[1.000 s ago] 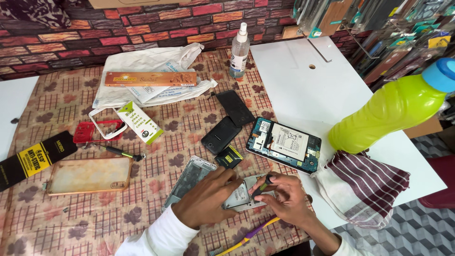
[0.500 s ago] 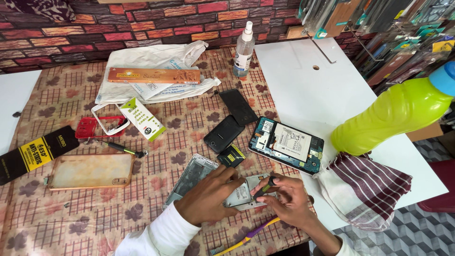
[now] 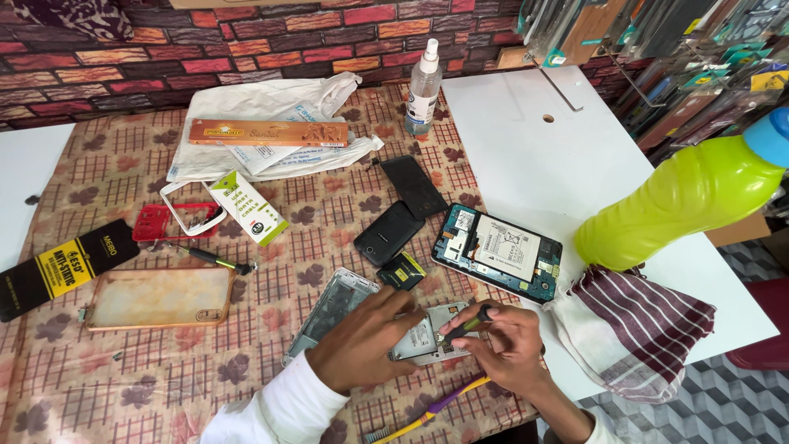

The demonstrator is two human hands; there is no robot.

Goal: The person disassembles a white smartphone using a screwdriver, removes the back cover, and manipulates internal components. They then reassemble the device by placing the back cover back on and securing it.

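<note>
Two hands low centre on the patterned tablecloth [image 3: 271, 329]. My left hand [image 3: 357, 341] presses flat on a small opened phone body [image 3: 427, 333], fingers spread over its left end, pinning it to the cloth, not wrapped around it. My right hand [image 3: 505, 345] pinches a small screwdriver [image 3: 464, 325], dark handle with a green band, tip down on the phone body's right part. Phone body lies between both hands, near the table's front edge.

Just left of it a silver phone frame [image 3: 329, 308], partly under my left wrist. Above, a small black-and-yellow battery [image 3: 403, 270], a black phone [image 3: 388, 233] face down, a black back cover [image 3: 415, 185]. Right of those, a bigger opened phone [image 3: 499, 252] with white battery showing, on the white tabletop's edge. Striped cloth [image 3: 637, 329] beside my right hand, lime-green bottle [image 3: 682, 201] above it. Purple-yellow toothbrush [image 3: 431, 409] under my right wrist. Far left: clear phone case [image 3: 160, 298], another screwdriver [image 3: 212, 260], red frame [image 3: 156, 222]. Spray bottle [image 3: 423, 86] at the brick wall.
</note>
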